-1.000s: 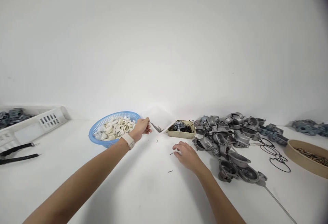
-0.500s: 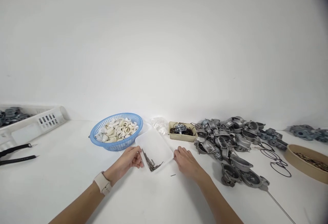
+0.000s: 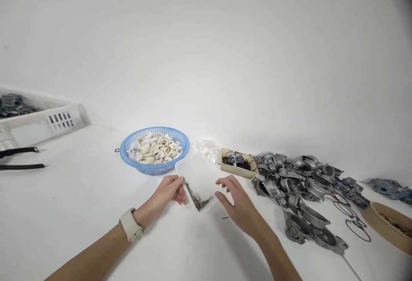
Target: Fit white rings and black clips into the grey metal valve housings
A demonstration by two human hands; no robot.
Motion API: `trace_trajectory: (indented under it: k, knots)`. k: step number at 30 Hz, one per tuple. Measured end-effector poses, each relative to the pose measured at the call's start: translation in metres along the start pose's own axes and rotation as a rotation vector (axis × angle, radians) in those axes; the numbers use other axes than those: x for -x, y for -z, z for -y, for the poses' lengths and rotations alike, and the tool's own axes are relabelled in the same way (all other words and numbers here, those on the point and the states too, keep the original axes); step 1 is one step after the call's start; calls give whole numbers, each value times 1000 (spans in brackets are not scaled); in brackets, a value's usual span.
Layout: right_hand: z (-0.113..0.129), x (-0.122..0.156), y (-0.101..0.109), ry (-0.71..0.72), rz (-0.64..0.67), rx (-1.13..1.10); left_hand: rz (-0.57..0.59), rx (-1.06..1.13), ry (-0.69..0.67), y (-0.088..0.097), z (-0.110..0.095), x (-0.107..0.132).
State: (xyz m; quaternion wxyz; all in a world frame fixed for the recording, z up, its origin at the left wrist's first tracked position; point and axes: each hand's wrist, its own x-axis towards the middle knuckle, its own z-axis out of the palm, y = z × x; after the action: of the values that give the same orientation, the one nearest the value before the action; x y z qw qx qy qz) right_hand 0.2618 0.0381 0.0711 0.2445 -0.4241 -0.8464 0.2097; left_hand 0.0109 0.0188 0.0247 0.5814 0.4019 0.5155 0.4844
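Observation:
A shallow white tray (image 3: 201,170) lies tilted towards me on the white table, with several thin metal pins (image 3: 197,200) gathered in its near left corner. My left hand (image 3: 170,191), with a pale watch on its wrist, pinches the tray's left rim between thumb and fingers. Just off the tray's right side, my right hand (image 3: 238,206) hovers with thumb and fingers apart and nothing between them. One loose pin (image 3: 225,218) rests on the table below the right hand.
Behind the tray stand a blue basket (image 3: 154,170) of curved white parts, bubble wrap (image 3: 208,149) and a cream box (image 3: 236,170) of black rings. Grey metal castings (image 3: 299,182) crowd the right, near a tan tub (image 3: 383,225). A white crate (image 3: 64,122) and black-handled tool (image 3: 22,166) are left.
My right hand has come away from the tray's right edge and its fingers have spread. My left hand keeps its hold on the tray. The camera's view has tilted.

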Motion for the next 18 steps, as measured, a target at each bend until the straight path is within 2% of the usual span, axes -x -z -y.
trace_trajectory:
  k: [2, 3, 7, 9, 14, 18]
  knots:
    - [-10, 1, 11, -66, 33, -14, 1, 3, 0, 1, 0, 0]
    - [-17, 2, 17, -103, 88, -13, 4, 7, 0, 2, 0, 0]
    - [-36, 6, 31, -276, 450, -3, 14, 29, 6, 3, 2, -2]
    - [-38, 7, 26, -310, 538, -8, 19, 39, 10, 3, 3, -1]
    - [-32, 5, 4, -294, 564, 35, 37, 59, 5, 2, 4, 1]
    - [-31, 5, -1, -289, 563, 72, 35, 69, 6, 0, 4, 2]
